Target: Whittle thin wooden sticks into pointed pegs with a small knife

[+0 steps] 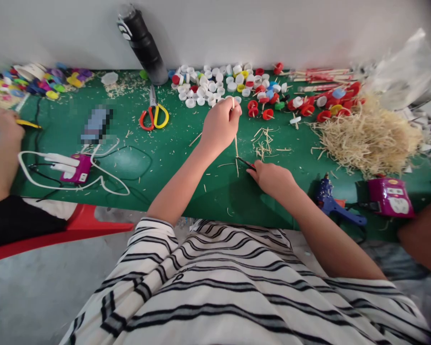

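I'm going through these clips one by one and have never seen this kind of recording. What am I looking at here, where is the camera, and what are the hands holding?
There is no machine here: a person works with bare hands, and the single picture comes from a camera on their head, looking forward and down. The striped shirt at the bottom is their own.

The left hand holds a thin wooden stick upright. The right hand grips a small dark tool whose tip meets the stick low down; what tool it is I cannot tell.

On the green table lie bottle caps, mostly white and red, scissors with red and yellow handles, a heap of wood shavings, a blue glue gun, purple power strips and a dark bottle.

The arm at the far left belongs to another person.
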Tool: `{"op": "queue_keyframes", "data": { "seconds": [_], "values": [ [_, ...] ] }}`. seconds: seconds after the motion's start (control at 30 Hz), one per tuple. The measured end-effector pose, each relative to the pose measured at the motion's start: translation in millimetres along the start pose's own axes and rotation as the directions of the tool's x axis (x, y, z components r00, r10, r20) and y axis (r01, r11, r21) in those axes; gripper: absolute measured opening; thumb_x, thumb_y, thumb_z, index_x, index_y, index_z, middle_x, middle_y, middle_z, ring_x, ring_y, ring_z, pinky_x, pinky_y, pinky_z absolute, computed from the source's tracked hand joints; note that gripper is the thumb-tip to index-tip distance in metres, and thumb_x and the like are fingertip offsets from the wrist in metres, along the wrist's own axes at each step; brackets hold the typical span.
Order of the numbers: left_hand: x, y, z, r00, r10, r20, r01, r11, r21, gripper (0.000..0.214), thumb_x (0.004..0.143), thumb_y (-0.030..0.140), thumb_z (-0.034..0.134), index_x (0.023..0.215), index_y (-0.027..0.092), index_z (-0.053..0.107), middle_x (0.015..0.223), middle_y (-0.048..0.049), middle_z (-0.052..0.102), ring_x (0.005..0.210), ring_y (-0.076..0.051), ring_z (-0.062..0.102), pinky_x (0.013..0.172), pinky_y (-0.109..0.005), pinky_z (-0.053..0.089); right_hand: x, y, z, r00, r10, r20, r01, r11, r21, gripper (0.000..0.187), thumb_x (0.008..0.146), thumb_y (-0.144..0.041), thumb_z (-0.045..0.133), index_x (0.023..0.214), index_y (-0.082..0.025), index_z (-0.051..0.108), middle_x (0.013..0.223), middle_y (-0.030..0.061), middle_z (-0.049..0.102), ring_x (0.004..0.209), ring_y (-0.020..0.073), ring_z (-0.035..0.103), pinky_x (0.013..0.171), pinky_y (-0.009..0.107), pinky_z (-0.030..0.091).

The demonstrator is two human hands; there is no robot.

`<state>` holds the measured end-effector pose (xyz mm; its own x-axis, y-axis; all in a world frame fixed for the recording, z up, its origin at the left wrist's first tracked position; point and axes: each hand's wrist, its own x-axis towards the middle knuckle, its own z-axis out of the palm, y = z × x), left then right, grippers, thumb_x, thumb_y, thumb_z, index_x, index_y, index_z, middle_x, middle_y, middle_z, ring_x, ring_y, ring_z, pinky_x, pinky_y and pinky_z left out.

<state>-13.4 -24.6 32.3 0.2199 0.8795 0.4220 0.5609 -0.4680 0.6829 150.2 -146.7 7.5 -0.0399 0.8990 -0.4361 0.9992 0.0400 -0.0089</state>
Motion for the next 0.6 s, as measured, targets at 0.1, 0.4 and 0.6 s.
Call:
{"op": "queue_keyframes", "data": {
  "seconds": [0.1,0.4,0.6],
  "values": [
    [1.0,4.6,2.4,1.0,-0.001,0.015,0.001,1.0,-0.027,0.028,0.103,0.035,0.05,0.081,0.024,0.062,0.076,-0.004,0.064,0.08,-0.02,0.066,0.078,-0.034,0.049,-0.1,0.2,-6.0,0.997,0.013,-0.076,-0.012,1.0,0.011,0.048,0.107,-0.052,0.028,0.122,-0.017,0.058,0.098,0.0162,0.074,0.088,0.029,0.072,0.067,0.032,0.043],
    [4.6,9.3,9.4,1.0,-0.015,0.025,0.017,0.999,-0.049,0.034,0.103,0.044,0.049,0.083,0.024,0.068,0.075,-0.0051,0.064,0.085,-0.021,0.066,0.081,-0.036,0.049,12.8,-8.7,-13.9,0.968,0.045,-0.247,-0.025,0.996,0.084,0.048,0.107,-0.054,0.028,0.121,-0.019,0.057,0.094,0.0149,0.075,0.078,0.0272,0.07,0.063,0.031,0.037],
    [6.3,9.8,11.2,0.999,-0.03,0.029,0.031,0.999,-0.04,0.036,0.102,0.048,0.049,0.081,0.025,0.067,0.071,-0.0042,0.062,0.08,-0.021,0.065,0.078,-0.035,0.049,16.4,-10.3,-3.4,0.973,0.064,-0.223,-0.026,0.986,0.166,0.045,0.106,-0.053,0.031,0.119,-0.018,0.057,0.091,0.0143,0.074,0.08,0.0274,0.069,0.063,0.031,0.038]
  ]
}}
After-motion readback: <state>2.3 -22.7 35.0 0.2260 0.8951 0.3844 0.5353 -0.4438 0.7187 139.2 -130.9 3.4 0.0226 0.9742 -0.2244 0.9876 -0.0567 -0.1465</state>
